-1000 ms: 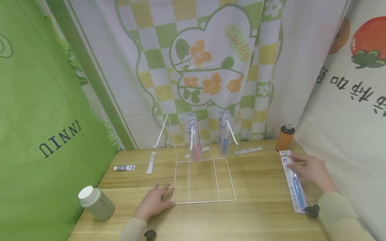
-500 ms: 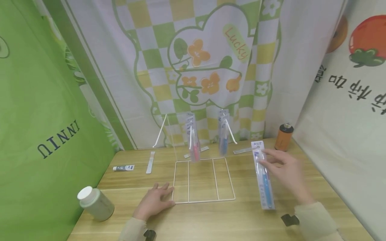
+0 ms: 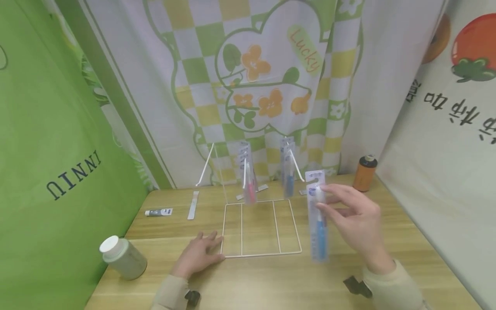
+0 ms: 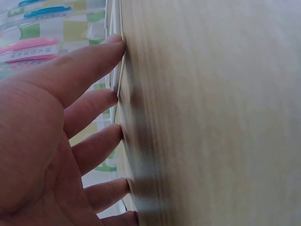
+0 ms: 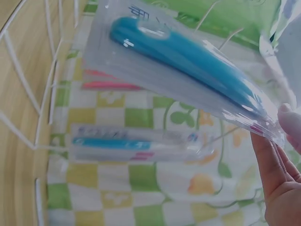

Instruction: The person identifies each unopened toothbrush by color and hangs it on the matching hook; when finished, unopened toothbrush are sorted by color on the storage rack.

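My right hand (image 3: 354, 219) pinches a packaged blue toothbrush (image 3: 320, 234) near the top of its clear pack, held upright above the table to the right of a white wire rack (image 3: 263, 255). In the right wrist view the blue handle (image 5: 188, 61) fills the upper part. My left hand (image 3: 197, 254) rests at the rack's left front corner, fingers spread, fingertips at the wire and tabletop in the left wrist view. On the rack's hooks hang a packaged pink toothbrush (image 3: 251, 185) in the middle and packaged blue toothbrushes (image 3: 288, 176) on the right; the left hook (image 3: 204, 165) carries nothing.
A toothpaste tube (image 3: 159, 212) and a flat strip-like packet (image 3: 193, 206) lie at the table's back left. A capped green jar (image 3: 125, 260) stands at the left edge, an orange bottle (image 3: 365, 174) at the back right. Printed curtains (image 3: 271, 77) close off the back.
My right hand has lifted the packaged blue toothbrush from the table's right side and carried it left toward the rack. The left hand keeps its place at the rack's corner.
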Action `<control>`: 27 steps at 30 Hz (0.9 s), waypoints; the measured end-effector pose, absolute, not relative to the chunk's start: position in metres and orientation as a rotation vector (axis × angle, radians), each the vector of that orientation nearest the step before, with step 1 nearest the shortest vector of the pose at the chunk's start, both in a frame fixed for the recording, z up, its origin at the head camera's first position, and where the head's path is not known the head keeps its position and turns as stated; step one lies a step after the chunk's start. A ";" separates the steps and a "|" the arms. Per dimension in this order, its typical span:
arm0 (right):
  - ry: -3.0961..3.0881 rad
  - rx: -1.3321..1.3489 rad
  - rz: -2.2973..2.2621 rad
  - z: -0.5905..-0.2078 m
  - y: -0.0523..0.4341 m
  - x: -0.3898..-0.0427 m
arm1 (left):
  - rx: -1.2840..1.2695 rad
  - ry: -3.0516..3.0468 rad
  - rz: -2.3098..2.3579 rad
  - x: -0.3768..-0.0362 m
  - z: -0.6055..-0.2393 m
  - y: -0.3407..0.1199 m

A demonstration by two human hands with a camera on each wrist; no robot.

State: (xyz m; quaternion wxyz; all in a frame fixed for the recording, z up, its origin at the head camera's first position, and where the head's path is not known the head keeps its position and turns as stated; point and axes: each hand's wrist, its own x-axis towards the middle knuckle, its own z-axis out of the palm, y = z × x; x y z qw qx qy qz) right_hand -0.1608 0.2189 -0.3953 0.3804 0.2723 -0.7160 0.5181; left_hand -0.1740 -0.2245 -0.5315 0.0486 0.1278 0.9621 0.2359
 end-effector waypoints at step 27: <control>-1.844 0.694 1.348 -0.395 0.196 -0.167 | 0.387 2.938 0.724 -0.172 -0.532 -0.224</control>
